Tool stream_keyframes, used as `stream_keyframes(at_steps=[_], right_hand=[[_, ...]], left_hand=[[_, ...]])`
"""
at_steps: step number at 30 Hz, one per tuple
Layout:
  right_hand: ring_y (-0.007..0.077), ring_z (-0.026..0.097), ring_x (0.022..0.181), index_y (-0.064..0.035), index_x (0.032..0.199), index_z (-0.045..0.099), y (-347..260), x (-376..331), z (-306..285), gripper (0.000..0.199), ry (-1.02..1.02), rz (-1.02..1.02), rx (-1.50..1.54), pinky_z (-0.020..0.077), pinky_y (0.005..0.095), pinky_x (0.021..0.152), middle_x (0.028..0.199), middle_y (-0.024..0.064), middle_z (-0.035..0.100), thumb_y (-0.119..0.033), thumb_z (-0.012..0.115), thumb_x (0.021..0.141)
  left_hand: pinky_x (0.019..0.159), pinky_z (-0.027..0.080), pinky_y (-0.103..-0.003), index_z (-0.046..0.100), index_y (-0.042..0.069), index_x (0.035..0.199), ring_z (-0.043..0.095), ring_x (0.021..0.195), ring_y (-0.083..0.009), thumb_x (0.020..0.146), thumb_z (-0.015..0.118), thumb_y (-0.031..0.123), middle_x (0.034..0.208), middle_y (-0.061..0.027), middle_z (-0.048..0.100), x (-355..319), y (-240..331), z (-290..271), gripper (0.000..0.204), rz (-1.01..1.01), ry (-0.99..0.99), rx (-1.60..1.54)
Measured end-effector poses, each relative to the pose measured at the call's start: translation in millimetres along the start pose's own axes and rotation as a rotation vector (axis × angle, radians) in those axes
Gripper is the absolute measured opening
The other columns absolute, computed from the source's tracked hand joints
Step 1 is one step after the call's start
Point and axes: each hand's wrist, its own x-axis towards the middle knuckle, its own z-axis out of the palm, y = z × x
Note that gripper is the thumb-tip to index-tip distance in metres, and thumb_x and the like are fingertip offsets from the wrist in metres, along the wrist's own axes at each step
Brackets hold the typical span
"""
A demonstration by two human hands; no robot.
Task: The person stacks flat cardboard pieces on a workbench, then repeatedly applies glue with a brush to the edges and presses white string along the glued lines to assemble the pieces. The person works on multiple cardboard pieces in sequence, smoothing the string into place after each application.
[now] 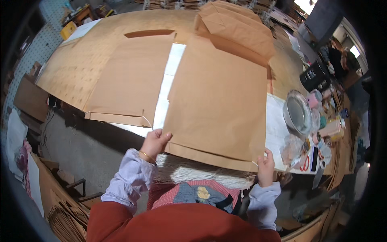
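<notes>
In a dim workshop, a wide wooden table stood before the person, with cut paper leaning and lying around it.

The left hand was closed narrowly, thumb uppermost, at the near left corner of a large brown paper piece. The right hand was also pinched narrow, at the near right corner, where a short white cord ran to its fingers; whether it gripped the paper as well, I could not tell. So the paper lay between the two hands and ahead of them. Its folded near strip went across from hand to hand, while its longer axis seemed to go away from the person, over the table.

Just beside the left hand, a second brown paper piece lay to the left, and its loose cord curved toward this hand, which was the nearer one to it. This cord was the closest thing that could catch. Below the near strip was a bundle of white strings. At the far end, a pile of folded brown paper limited the space. To the right of the right hand there were red-handled scissors, a dark phone and, farther, a metal bowl.
</notes>
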Motion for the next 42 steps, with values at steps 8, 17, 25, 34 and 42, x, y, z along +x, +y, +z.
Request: stream_keyframes(at_steps=[8,17,25,34,42], right_hand=[[0.0371,0.064,0.097,0.0000,0.130,0.051,-1.0,59.7,174.4,0.035,-0.215,-0.414,-0.324,0.0490,0.0412,0.084,0.107,0.0254,0.064,-0.015,0.045,0.099],[0.0345,0.066,0.077,-0.0023,0.125,0.050,-32.8,116.7,388.2,0.038,-0.424,-0.233,-0.271,0.0514,0.0409,0.071,0.081,0.0217,0.065,-0.004,0.051,0.086],[0.0212,0.065,0.074,0.0042,0.133,0.049,-19.6,3.8,238.6,0.055,-1.329,-0.422,-0.038,0.0522,0.0338,0.068,0.086,0.0116,0.067,-0.025,0.065,0.090],[0.0394,0.059,0.093,-0.0116,0.128,0.056,-34.6,31.1,-156.5,0.053,0.375,-0.150,-1.585,0.0500,0.0444,0.078,0.103,0.0178,0.056,-0.003,0.061,0.076],[0.0291,0.066,0.083,-0.0057,0.101,0.068,-37.8,29.7,-193.7,0.027,0.414,-0.690,-1.077,0.0520,0.0338,0.071,0.088,0.0140,0.066,-0.003,0.072,0.075]], left_hand=[[0.053,0.044,-0.030,0.063,-0.003,0.083,0.054,0.057,-0.0121,0.095,0.058,0.021,0.062,-0.0075,0.060,21.5,28.5,-162.8,0.027,0.530,0.543,0.549],[0.060,0.046,-0.034,0.068,-0.004,0.082,0.058,0.062,-0.0155,0.091,0.061,0.023,0.066,-0.0100,0.065,116.1,60.0,-374.9,0.029,0.455,0.774,0.763],[0.089,0.047,-0.045,0.062,0.007,0.119,0.060,0.104,-0.0377,0.089,0.065,0.032,0.110,-0.0193,0.064,122.9,14.2,-335.6,0.040,0.291,1.279,1.393],[0.077,0.050,-0.040,0.064,0.003,0.102,0.062,0.087,-0.0348,0.079,0.070,-0.001,0.096,-0.0161,0.064,5.4,13.8,-52.5,0.024,0.999,0.201,0.927],[0.076,0.045,-0.042,0.063,0.003,0.101,0.058,0.092,-0.0317,0.068,0.075,0.009,0.097,-0.0115,0.060,-24.6,26.9,76.7,0.036,1.072,-0.245,1.114]])
